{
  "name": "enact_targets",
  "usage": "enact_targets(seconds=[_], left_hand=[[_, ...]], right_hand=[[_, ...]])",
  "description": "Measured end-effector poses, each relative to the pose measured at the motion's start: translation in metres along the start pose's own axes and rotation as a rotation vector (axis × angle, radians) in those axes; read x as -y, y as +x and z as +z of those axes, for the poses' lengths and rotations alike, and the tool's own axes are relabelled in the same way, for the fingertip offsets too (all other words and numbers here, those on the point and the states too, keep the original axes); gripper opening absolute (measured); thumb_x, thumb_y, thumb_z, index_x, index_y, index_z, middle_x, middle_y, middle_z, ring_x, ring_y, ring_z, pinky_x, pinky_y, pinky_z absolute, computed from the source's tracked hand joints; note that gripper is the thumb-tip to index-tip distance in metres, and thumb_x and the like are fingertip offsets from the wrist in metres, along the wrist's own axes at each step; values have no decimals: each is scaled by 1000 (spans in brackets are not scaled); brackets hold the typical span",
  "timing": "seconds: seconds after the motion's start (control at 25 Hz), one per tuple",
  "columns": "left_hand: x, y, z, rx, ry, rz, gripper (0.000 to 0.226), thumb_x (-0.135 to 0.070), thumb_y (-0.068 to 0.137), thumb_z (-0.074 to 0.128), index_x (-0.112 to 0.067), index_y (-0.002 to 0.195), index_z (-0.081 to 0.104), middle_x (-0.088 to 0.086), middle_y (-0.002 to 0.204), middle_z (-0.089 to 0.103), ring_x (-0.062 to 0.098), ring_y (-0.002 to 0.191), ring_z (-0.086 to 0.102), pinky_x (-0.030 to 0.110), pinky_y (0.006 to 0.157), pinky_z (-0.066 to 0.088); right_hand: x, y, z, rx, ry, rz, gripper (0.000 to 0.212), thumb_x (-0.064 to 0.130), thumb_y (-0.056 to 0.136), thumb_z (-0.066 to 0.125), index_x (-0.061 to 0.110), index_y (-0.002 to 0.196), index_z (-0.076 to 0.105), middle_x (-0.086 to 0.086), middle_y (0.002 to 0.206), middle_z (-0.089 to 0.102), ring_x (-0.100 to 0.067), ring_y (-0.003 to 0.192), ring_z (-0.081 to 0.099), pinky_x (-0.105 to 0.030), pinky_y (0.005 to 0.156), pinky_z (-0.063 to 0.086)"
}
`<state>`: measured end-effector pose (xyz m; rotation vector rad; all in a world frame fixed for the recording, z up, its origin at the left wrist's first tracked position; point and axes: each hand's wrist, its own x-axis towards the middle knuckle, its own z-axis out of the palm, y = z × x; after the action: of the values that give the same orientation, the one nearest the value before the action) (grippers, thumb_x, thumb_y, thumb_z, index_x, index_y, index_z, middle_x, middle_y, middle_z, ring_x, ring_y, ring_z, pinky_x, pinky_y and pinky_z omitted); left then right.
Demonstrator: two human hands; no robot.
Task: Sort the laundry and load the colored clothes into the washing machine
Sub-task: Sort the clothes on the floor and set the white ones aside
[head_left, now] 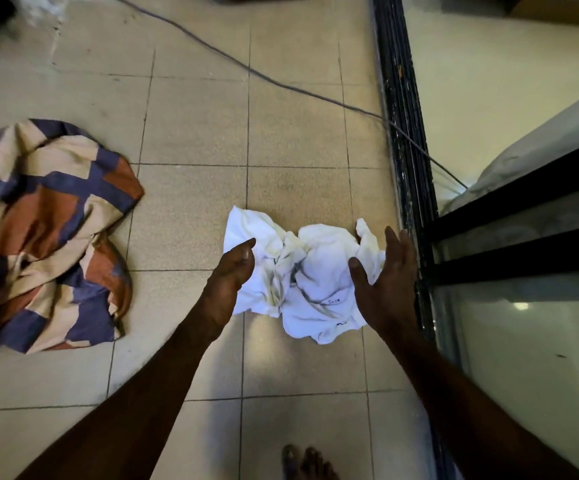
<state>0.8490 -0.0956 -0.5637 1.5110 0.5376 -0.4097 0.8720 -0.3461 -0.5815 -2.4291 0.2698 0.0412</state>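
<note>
A crumpled pile of white clothes [301,275] lies on the tiled floor in the middle of the view. My left hand [229,282] hovers at the pile's left edge, fingers apart and holding nothing. My right hand [388,282] is over the pile's right edge, palm turned inward, fingers spread and empty. A colored cloth [45,233] with purple, rust and cream blocks lies bunched on the floor at the far left, well apart from both hands. No washing machine is in view.
A dark cable [246,69] runs diagonally across the floor behind the pile. A black sliding-door track [407,161] borders the tiles on the right, with a glass panel and black bars [523,244] beyond. My bare foot [307,462] stands at the bottom edge.
</note>
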Motion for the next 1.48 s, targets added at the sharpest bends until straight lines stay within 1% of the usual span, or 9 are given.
enact_targets(seconds=[0.16,0.28,0.4,0.52,0.64,0.76,0.92,1.2,1.48], left_hand=[[-32,-18,-13,-85,-53,87,44,-26,103,43,-24,148,40,-4,156,33,12,142,34,45,121,27],[-69,-30,-36,-202,-85,146,50,-29,96,51,-28,146,42,-6,153,23,6,133,38,43,117,32],[-99,-41,-76,-380,-114,234,41,-18,103,45,-32,141,47,4,152,23,22,138,37,51,118,33],[-113,-56,-126,-582,-140,285,41,-12,102,46,-34,135,47,9,155,22,27,146,27,34,113,40],[-114,-90,-197,-753,-124,251,53,-16,100,52,-22,150,35,9,160,16,19,148,17,20,118,28],[-105,-119,-264,-906,-191,195,59,-23,97,59,-28,150,34,6,157,13,9,139,22,22,107,29],[-68,-136,-369,-1089,-217,34,71,-34,87,69,-32,149,34,12,159,8,17,149,5,27,114,18],[1,-98,-525,-1101,-182,-234,108,-69,55,58,-31,152,29,8,161,1,25,152,1,48,125,11],[76,-30,-595,-1096,-29,-494,97,-46,82,73,-29,156,12,21,161,0,40,150,9,44,121,17]], right_hand=[[47,4,-14,-3,60,-94,74,39,97,62,16,159,29,-13,169,15,-27,155,15,-33,118,15],[96,12,-21,9,120,-141,74,32,96,66,14,158,30,-14,168,14,-29,155,16,-47,123,26],[155,20,-23,39,159,-243,74,31,95,68,7,156,33,-20,165,21,-36,152,24,-55,118,33],[218,27,-11,97,171,-314,78,31,92,71,7,156,33,-21,165,21,-37,152,23,-55,118,32],[297,24,20,210,196,-457,82,33,91,73,10,157,31,-18,167,18,-37,153,19,-55,118,31],[371,16,69,326,174,-599,86,38,89,74,16,158,29,-15,167,16,-36,152,20,-54,117,33],[461,-11,173,523,97,-763,88,38,86,77,16,157,30,-17,166,15,-38,150,22,-55,115,36],[543,-55,377,772,-31,-904,91,43,81,81,19,156,35,-16,164,17,-41,148,28,-51,108,44],[517,-54,501,1018,-344,-783,113,66,72,78,48,158,6,-15,167,-9,-39,156,-1,-53,119,32]])
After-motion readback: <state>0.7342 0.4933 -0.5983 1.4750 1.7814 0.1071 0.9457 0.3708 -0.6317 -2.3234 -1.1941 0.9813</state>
